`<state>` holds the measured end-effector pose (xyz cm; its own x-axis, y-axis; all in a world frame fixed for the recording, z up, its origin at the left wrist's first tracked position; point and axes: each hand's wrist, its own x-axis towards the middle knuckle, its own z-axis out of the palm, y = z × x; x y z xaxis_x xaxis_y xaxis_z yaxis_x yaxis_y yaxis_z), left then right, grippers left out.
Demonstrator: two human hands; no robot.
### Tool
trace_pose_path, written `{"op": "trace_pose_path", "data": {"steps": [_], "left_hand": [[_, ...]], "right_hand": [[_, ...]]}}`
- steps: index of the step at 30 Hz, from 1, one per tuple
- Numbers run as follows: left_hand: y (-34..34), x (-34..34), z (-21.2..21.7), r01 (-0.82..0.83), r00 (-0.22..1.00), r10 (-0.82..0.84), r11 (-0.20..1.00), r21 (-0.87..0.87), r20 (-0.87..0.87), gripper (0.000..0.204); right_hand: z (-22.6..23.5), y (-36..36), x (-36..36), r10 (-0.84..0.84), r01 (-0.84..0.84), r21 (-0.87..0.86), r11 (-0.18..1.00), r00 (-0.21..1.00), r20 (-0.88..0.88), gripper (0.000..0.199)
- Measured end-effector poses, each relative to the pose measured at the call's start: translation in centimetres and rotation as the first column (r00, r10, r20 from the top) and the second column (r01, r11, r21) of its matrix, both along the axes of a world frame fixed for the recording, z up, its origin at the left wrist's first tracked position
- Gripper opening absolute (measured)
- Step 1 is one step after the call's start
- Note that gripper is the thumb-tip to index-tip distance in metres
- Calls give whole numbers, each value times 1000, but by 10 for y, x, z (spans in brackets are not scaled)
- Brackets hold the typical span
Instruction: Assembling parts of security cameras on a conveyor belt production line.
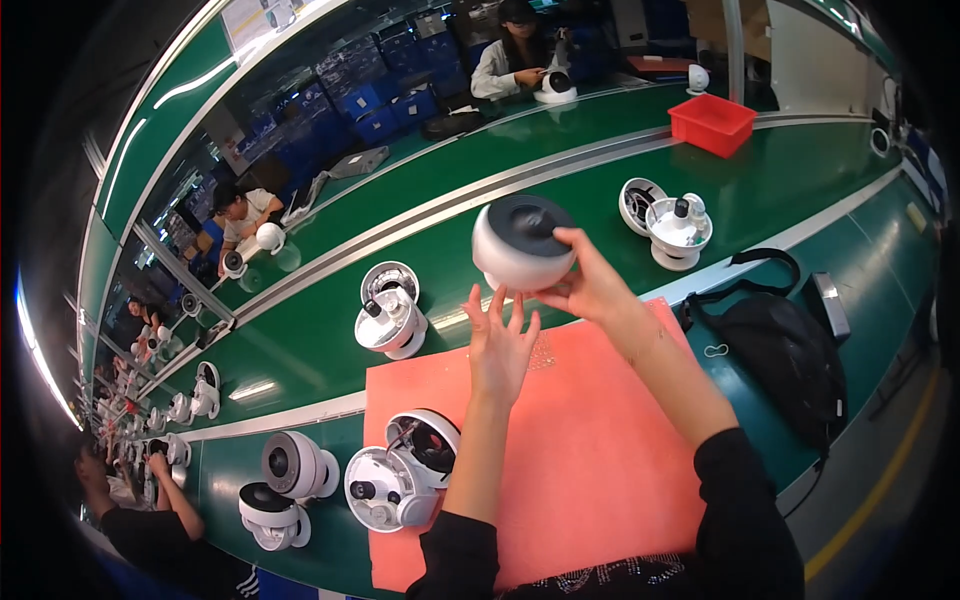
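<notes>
The right hand (pixel 590 285) holds a round white ball with a dark top (pixel 522 242) up in the air, above the far edge of the pink mat (pixel 590 450). Its fingers wrap around the ball's right side. The left hand (pixel 498 345) is open, with its fingers spread wide, just under the ball. I cannot tell if its fingertips touch the ball.

The pink mat lies on the green table (pixel 760 190). At the mat's left edge sit two open white round parts (pixel 400 475) with dark insides. Left of them are two more white balls with dark fronts (pixel 285 485). Behind the mat, on the green belt, stands another open white part (pixel 390 315). A further one (pixel 670 225) stands to the right, and a red box (pixel 712 123) is farther back. A black bag (pixel 775 350) lies right of the mat. Other people work at the far side and at the lower left.
</notes>
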<state>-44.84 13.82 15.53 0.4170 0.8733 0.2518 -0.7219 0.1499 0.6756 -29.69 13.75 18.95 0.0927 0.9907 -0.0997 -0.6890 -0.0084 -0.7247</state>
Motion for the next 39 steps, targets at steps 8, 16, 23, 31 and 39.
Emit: {"op": "trace_pose_path", "data": {"steps": [8,16,23,31,39], "left_hand": [[-4,-2,-58,-83,959,30,981,-175,-283,45],[-4,0,-71,-18,964,-28,986,-169,-264,41],[-18,-3,-44,104,990,-118,980,-170,-76,47],[-52,-16,-12,625,749,-502,750,-214,432,81],[-110,-81,-37,525,850,-373,661,-536,372,85]], "right_hand": [[-57,60,67,-147,153,-305,940,988,41,74],[-99,30,173,-784,807,-57,588,550,-288,68],[-77,-5,231,-648,667,182,723,745,-156,55],[43,-94,120,-260,226,166,960,939,223,46],[7,-140,13,132,-117,-83,990,968,213,45]]}}
